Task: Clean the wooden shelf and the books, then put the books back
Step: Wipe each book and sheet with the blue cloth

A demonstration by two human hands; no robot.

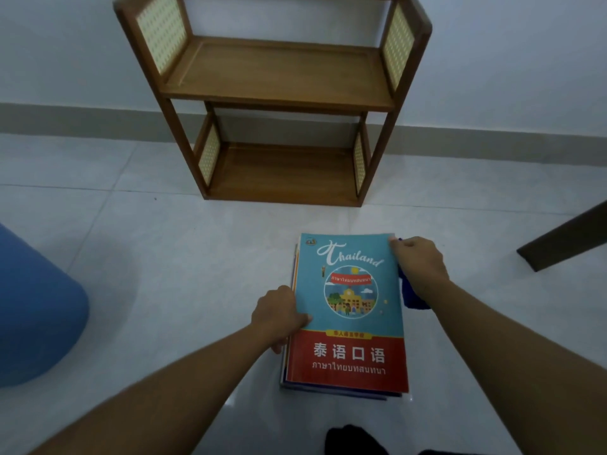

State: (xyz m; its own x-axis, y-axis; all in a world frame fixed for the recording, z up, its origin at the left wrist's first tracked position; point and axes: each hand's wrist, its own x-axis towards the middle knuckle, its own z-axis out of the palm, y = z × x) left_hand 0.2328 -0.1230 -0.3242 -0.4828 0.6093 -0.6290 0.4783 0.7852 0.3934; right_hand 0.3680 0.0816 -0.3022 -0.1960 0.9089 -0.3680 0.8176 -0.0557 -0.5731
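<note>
On white floor tiles [164,251], the blue-and-red book stack [351,310] is gripped by the left hand [277,315], its corner pinched by the right hand [418,264].

Flat stack of thin paperback books [348,310], top cover teal over red and reading "Thailand", lies face-up on the floor between both grips. The left hand [279,313] curls round its left edge at mid-length. The right hand [420,267], gripping a bunched dark blue cloth [414,300], has its thumb on the far right corner. Brown two-tier wooden shelf with woven cane side panels [279,73] stands upright beyond both hands, well apart.
</note>
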